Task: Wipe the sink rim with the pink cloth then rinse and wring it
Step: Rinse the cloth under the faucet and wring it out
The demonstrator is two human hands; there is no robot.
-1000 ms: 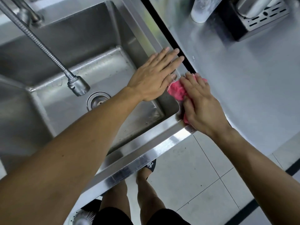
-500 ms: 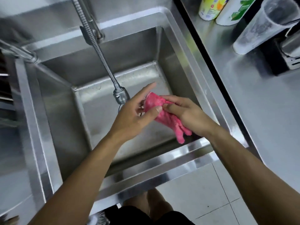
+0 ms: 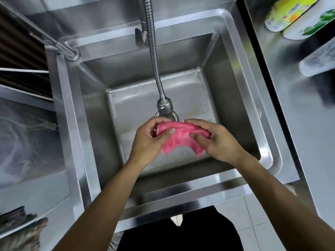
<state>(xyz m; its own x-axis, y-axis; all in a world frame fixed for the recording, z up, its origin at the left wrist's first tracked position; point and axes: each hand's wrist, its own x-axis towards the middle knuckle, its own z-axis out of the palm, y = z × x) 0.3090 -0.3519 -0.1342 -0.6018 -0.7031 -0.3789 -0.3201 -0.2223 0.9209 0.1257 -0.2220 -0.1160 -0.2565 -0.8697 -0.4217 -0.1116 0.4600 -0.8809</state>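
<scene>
Pink cloth (image 3: 178,135) was held at centre frame, over the sink (image 3: 241,98) basin and just below the faucet head (image 3: 164,106). Left hand (image 3: 150,142) gripped the cloth's left end, fingers curled over the top and thumb pressed on the front. Right hand (image 3: 215,140) gripped the right end the same way, fingers curled round the bunched fabric. Cloth was stretched between both hands, with two loose corners hanging down. No running water could be made out at the faucet. Worktop (image 3: 306,124) at right of frame carried bottles (image 3: 290,13) at upper right and a clear cup (image 3: 319,58) lying on its side.
</scene>
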